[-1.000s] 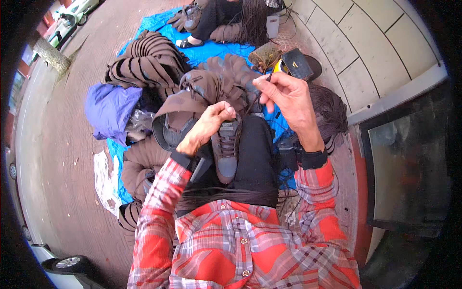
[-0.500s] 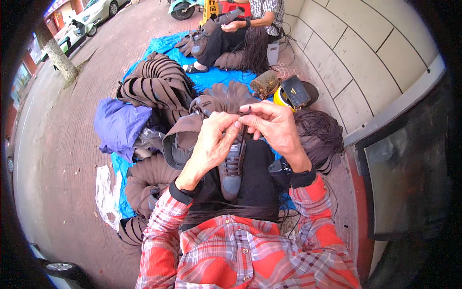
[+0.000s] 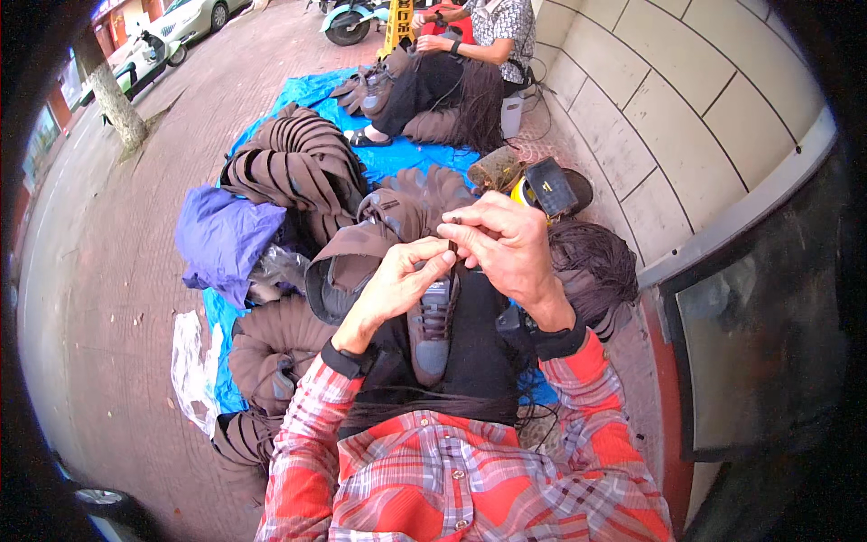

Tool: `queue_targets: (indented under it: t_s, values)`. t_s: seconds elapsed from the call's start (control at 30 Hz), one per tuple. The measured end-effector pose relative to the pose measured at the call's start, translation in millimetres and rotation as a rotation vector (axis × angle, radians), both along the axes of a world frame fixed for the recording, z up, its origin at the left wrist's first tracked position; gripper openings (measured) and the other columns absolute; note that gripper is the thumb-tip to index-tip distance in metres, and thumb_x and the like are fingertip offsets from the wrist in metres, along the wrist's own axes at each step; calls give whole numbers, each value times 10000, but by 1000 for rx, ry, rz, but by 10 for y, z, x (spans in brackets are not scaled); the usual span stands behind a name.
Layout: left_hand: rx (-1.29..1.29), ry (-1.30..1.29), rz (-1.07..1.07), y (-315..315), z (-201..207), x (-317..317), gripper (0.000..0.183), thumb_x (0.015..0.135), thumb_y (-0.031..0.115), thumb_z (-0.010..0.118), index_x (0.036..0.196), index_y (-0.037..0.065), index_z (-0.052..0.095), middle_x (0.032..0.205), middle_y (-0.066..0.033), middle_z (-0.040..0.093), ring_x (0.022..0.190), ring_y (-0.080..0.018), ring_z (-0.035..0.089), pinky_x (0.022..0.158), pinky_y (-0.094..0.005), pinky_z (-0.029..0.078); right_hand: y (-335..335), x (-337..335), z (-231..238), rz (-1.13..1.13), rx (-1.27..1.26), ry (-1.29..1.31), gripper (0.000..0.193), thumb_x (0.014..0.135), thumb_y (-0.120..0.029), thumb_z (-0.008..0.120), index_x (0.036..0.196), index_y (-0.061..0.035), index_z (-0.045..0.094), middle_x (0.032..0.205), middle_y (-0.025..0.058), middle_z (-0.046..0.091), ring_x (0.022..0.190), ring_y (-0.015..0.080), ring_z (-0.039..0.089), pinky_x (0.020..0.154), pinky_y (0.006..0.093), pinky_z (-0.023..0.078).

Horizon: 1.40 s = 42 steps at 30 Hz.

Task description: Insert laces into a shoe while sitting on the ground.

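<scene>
Above my lap, my left hand [image 3: 404, 282] pinches a dark shoelace [image 3: 452, 246] between thumb and forefinger. My right hand [image 3: 508, 248] is pinched on the same lace just above and to the right, close to the left fingertips. Below them a grey-brown shoe upper [image 3: 432, 339] lies lengthwise on my black-covered lap, toe toward me, with dark lacing across its front. Its far end is hidden behind my hands. Left of it sits another brown upper [image 3: 339, 275] with its collar opening showing.
Stacked brown uppers [image 3: 293, 163] lie on a blue sheet [image 3: 411, 161] beside a purple bag [image 3: 226, 237]. A bundle of dark laces [image 3: 591, 266] and a black box [image 3: 551, 187] are at right, near the tiled wall [image 3: 673, 117]. Another person [image 3: 492, 45] sits ahead, handling uppers.
My left hand has dropped slightly, and my right hand has shifted a little down and left. Both keep their pinch. The person ahead has raised one hand away from the upper.
</scene>
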State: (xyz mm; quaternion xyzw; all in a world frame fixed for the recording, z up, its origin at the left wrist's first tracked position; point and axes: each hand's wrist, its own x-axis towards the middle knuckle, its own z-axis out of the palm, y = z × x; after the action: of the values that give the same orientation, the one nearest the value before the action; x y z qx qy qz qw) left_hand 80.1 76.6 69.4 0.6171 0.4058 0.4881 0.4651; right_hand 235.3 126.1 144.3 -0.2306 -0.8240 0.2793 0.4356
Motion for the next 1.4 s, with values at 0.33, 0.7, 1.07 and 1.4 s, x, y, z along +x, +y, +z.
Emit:
queue_targets:
  t_s: [0.33,0.7,1.07,1.4]
  values:
    - [-239,-797,-214,92,-830,44,306,916,236,553,1057,-26,624,816,-18,619,775,-105,549,773,-253,433,239,99,-124,-70,-514,267,103,799,-59,678,870,16,672,722,26,588,555,76,577,474,203,502]
    - [-294,-241,-1,3,-555,301,179,895,131,545,863,7,670,721,29,573,662,-60,484,623,-218,408,83,419,-829,165,339,-478,246,790,-80,568,1022,-1,555,878,154,540,880,313,541,816,405,450]
    - [-255,-376,-86,105,-888,258,230,932,165,531,1075,7,617,782,0,548,744,-93,506,714,-234,431,1,561,-1265,521,-1419,641,210,945,-184,493,965,10,573,696,-21,489,549,90,431,517,232,376]
    - [-244,-621,262,172,-1227,383,113,904,133,579,956,33,590,736,-3,605,600,-50,486,572,-190,392,76,233,-1631,13,-371,-109,411,935,-77,438,1333,14,388,777,95,543,665,156,514,632,329,463]
